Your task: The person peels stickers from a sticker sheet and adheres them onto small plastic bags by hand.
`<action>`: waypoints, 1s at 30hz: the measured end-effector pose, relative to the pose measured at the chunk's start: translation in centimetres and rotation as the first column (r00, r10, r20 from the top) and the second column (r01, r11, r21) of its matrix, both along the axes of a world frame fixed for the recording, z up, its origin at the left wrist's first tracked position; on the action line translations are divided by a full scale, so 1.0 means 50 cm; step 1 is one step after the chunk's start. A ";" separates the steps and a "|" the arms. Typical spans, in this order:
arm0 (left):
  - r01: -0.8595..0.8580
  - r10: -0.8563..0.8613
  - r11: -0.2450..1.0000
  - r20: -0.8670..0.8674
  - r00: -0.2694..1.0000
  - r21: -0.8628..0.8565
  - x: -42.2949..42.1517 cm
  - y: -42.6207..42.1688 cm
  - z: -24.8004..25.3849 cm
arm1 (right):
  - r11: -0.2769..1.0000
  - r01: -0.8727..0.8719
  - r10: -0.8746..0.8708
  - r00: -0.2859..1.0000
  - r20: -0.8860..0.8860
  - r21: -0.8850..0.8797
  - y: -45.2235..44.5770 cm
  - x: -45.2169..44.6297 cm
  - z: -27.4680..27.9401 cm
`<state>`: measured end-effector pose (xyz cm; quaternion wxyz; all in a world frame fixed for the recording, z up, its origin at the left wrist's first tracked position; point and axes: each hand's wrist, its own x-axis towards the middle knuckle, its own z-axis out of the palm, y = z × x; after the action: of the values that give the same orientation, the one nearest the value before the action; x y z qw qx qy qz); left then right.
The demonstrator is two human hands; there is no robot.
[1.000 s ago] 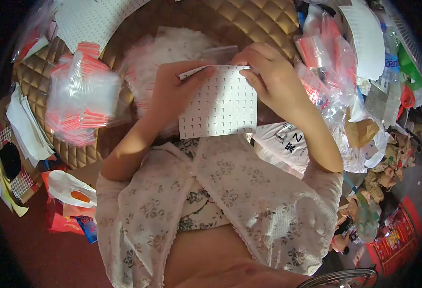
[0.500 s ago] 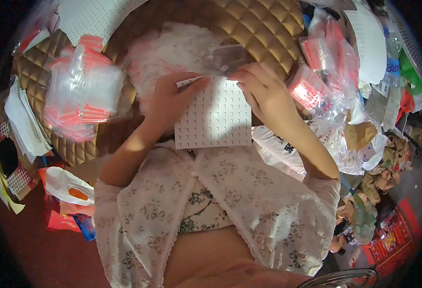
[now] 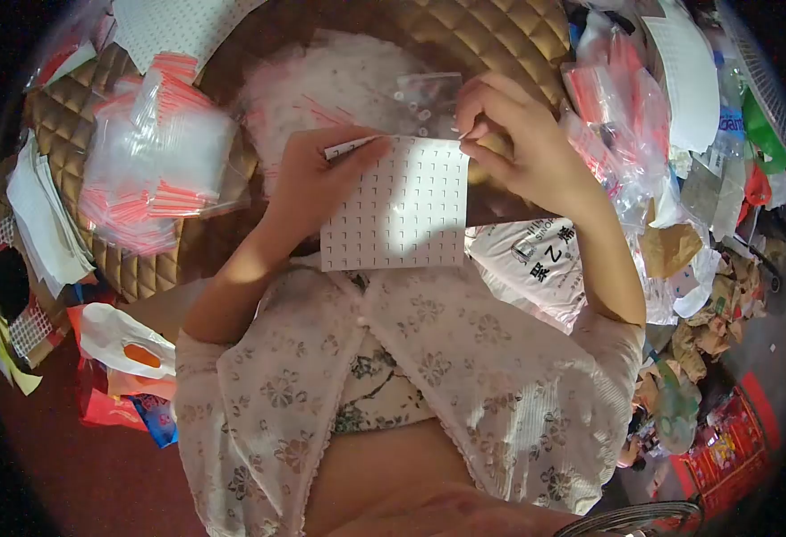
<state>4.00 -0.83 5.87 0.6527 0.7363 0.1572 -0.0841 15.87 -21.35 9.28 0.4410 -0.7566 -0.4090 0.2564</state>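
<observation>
White and paper-like, the sheet [image 3: 397, 215] with rows of small dark marks stands raised in front of a pale flowered top [image 3: 285, 380]. From where I'm standing, the left hand [image 3: 321, 174] grips its upper left corner, thumb laid across the face. The right hand [image 3: 527, 139] curls beside the upper right corner, thumb and fingertip nearly meeting; whether they pinch anything, I can't tell. I'd call the sheet light and fairly stiff, since it looks quite flat, though a hard squeeze would probably crease it. Corners and edges seem the best hold. Beyond lie clear bags [image 3: 321, 76], and leftward a slippery-looking stack of red-edged bags [image 3: 156, 152].
</observation>
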 end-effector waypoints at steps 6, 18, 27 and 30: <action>0.053 -0.066 0.995 0.158 0.985 0.090 -0.014 0.010 -0.006 | 0.999 -0.052 0.052 0.980 0.191 -0.002 0.006 -0.023 -0.003; 0.303 -0.605 0.702 0.315 0.731 0.644 -0.035 -0.062 -0.050 | 0.982 0.188 -0.191 0.960 -0.204 -0.033 -0.017 0.055 -0.091; 0.116 -0.631 0.581 0.356 0.690 0.806 -0.013 -0.098 -0.111 | 0.919 0.263 -0.002 0.750 0.661 -0.295 0.032 0.078 -0.137; 0.191 -0.602 0.606 0.288 0.745 0.772 -0.016 -0.089 -0.117 | 0.914 0.279 -0.056 0.805 0.591 -0.293 0.015 0.094 -0.102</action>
<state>3.19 -5.26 0.03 0.3018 0.9352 -0.1818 0.0361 20.57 -20.59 4.18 0.1706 -0.9004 -0.3973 0.0490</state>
